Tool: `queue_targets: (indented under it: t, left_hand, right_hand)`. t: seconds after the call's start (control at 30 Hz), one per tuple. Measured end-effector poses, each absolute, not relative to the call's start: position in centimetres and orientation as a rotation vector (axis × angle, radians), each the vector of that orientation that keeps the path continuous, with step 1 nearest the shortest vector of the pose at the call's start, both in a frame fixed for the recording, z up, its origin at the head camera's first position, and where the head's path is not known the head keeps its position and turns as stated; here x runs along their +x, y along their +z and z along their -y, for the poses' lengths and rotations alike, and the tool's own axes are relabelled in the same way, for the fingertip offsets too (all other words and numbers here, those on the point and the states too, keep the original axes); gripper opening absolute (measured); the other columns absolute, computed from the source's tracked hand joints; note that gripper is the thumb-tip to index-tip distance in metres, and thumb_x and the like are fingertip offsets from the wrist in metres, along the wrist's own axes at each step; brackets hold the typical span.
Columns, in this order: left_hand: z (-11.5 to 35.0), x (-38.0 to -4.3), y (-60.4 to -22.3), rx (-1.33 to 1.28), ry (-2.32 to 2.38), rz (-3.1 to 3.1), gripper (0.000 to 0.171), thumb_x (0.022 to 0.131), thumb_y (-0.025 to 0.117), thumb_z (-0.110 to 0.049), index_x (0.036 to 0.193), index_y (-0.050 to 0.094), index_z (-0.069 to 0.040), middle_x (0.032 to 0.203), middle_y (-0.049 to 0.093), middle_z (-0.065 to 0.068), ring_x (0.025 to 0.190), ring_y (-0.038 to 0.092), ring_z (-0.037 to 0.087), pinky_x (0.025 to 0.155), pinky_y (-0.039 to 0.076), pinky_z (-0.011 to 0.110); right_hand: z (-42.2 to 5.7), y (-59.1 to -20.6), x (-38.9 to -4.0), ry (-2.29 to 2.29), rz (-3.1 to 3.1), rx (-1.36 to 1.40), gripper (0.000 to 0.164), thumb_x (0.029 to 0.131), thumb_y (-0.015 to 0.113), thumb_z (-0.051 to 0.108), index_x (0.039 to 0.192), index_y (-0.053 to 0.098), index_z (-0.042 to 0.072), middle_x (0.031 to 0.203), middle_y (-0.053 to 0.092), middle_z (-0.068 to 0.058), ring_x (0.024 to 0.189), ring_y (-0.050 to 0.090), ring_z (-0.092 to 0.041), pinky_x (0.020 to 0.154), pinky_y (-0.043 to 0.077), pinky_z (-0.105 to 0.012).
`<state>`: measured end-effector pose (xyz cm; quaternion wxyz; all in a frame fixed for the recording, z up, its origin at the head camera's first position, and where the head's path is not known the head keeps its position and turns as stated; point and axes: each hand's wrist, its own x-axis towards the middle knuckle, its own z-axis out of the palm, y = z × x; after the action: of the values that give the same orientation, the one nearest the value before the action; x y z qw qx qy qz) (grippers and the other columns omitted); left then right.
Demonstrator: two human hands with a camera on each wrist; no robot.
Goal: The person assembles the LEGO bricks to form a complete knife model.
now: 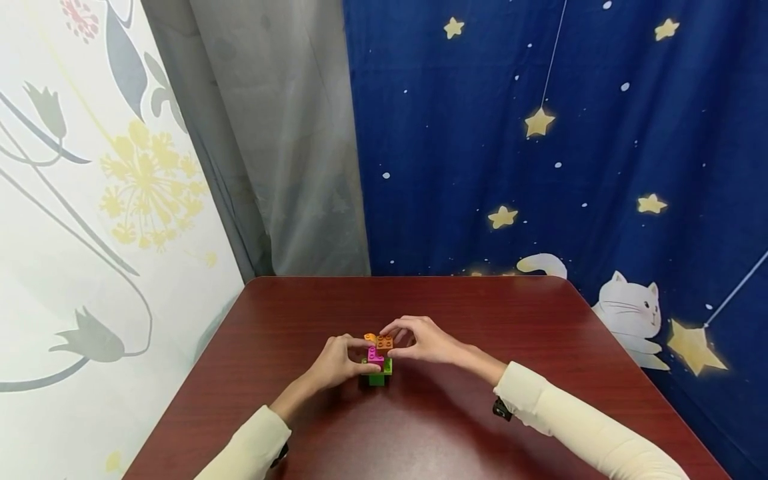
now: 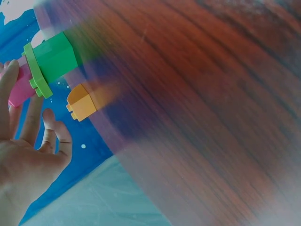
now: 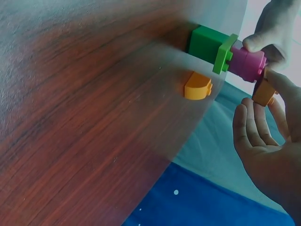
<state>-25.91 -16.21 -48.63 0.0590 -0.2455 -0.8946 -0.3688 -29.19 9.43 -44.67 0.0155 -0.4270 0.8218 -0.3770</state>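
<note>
A small stack stands on the table: a green block [image 2: 59, 55] at the bottom, a lime-green plate [image 3: 225, 53] over it, and a pink brick [image 3: 247, 63] on top. My left hand [image 1: 336, 363] pinches the pink brick from the left side between thumb and fingers. From the right, my right hand [image 1: 427, 341] holds an orange brick [image 3: 264, 92] between thumb and fingertips, tilted at the upper edge of the pink brick. Whether the two bricks are pressed together I cannot tell. Behind the stack, a lighter orange brick with a rounded side [image 3: 197, 86] stands apart on the table.
The dark red wooden table [image 1: 456, 427] has rounded far corners. A grey curtain [image 1: 300, 147] and a blue curtain with stars [image 1: 456, 147] hang behind it. On the left is a white flowered panel [image 1: 72, 233].
</note>
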Motion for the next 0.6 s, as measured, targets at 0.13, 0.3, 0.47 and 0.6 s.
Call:
queue_targets:
  t: [0.13,0.3,0.47,0.6]
  left_hand:
    - [16.16,-25.94,-48.59,-0.751,-1.121,2.71,0.048,0.079,0.092,-0.039,0.117,0.08,-0.013,0.098,0.073,0.004,0.088,0.068,0.016,0.071,0.056,0.024]
    - [16.1,-26.0,-48.68,-0.755,-1.115,2.711,0.047,0.078,0.092,-0.04,0.115,0.08,-0.014,0.1,0.074,0.001,0.089,0.068,0.017,0.072,0.058,0.027]
    - [16.13,-26.1,-48.74,-0.741,-1.092,2.722,0.047,0.077,0.092,-0.043,0.113,0.08,-0.015,0.098,0.074,0.0,0.088,0.067,0.019,0.071,0.056,0.025]
    - [16.23,-26.05,-48.7,-0.722,-1.092,2.74,0.047,0.077,0.092,-0.044,0.112,0.081,-0.014,0.098,0.074,0.004,0.088,0.066,0.02,0.07,0.055,0.025]
  right_hand:
    - [-9.12,-44.71,-28.84,-1.174,-2.556,-1.311,0.037,0.09,0.084,0.016,0.125,0.072,0.009,0.109,0.072,-0.004,0.095,0.071,-0.03,0.079,0.06,-0.046]
    - [-8.9,-44.7,-28.58,-1.179,-2.555,-1.323,0.036,0.09,0.083,0.016,0.124,0.072,0.01,0.109,0.071,-0.005,0.093,0.071,-0.027,0.079,0.061,-0.046]
    - [-8.79,-44.85,-28.55,-1.188,-2.552,-1.33,0.036,0.091,0.083,0.016,0.124,0.072,0.012,0.109,0.071,-0.004,0.093,0.071,-0.028,0.079,0.061,-0.046]
    - [-8.72,-44.89,-28.4,-1.187,-2.559,-1.332,0.035,0.091,0.083,0.018,0.124,0.072,0.014,0.108,0.07,-0.001,0.093,0.071,-0.025,0.078,0.061,-0.041]
